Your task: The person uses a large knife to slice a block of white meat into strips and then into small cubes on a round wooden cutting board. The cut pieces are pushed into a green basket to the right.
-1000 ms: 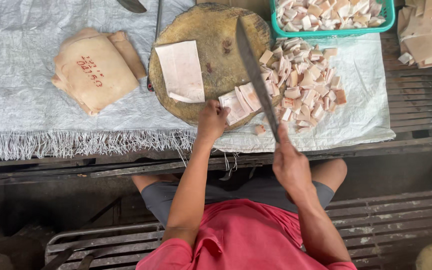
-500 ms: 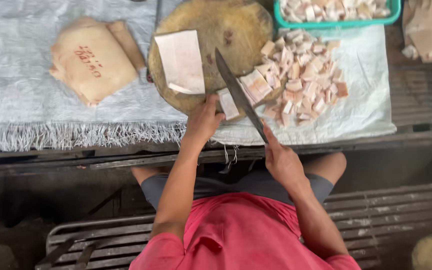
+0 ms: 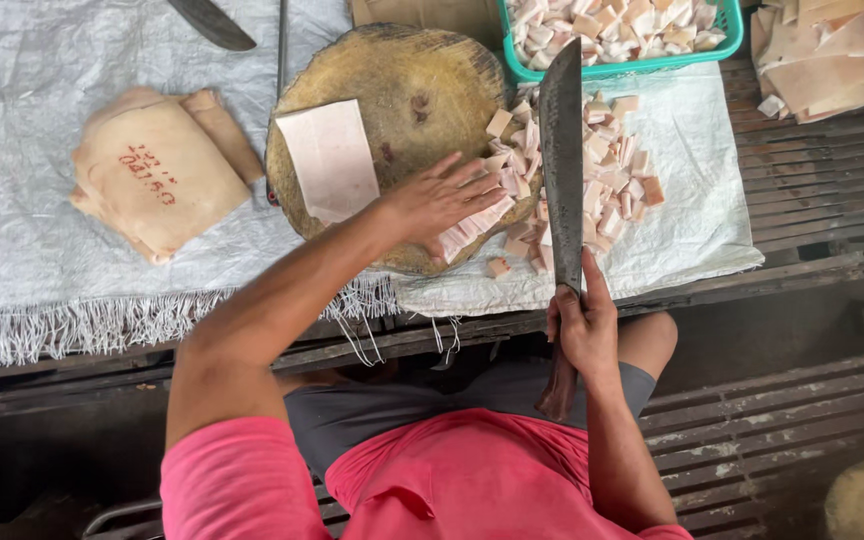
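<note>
Pressing down on a row of sliced pink-and-white strips (image 3: 472,228), the left hand (image 3: 437,198) lies flat with fingers spread wide, at about four o'clock on the round wooden chopping block (image 3: 392,90). The right hand (image 3: 582,325) is wrapped tight around the handle of a long cleaver (image 3: 562,150), blade lifted and pointing toward twelve o'clock, just beside the strips. At three o'clock from the block a heap of cut cubes (image 3: 612,180) covers the white sheet (image 3: 692,200), and a green basket (image 3: 632,40) at one o'clock is already full of them, so I judge much of the cutting done. A flat uncut slab (image 3: 330,158) waits on the block at nine o'clock, a thicker folded slab (image 3: 157,175) lies farther out that way, and more sheets (image 3: 827,60) are piled at two o'clock.
</note>
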